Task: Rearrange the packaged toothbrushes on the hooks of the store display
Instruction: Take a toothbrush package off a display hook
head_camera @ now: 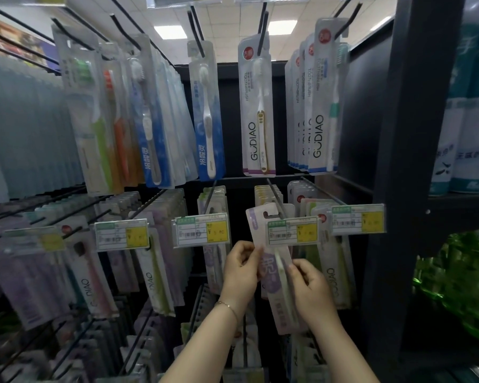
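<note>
A dark store display [376,150] under bright ceiling panels carries rows of wire hooks hung with packaged toothbrushes. At its centre, a lilac-and-white toothbrush pack [274,275] sits tilted behind a price tag [292,231], its hang hole right at the hook [277,201] of the middle row. The left hand [241,268] pinches the pack's left edge; the right hand [310,286] grips its right edge lower down, both hands closed on it. A thin bracelet [228,306] circles the left wrist. Above hang a gold-handled toothbrush pack [256,111] and blue packs [208,120]. Boxed goods [465,128] fill the neighbouring shelf at right.
</note>
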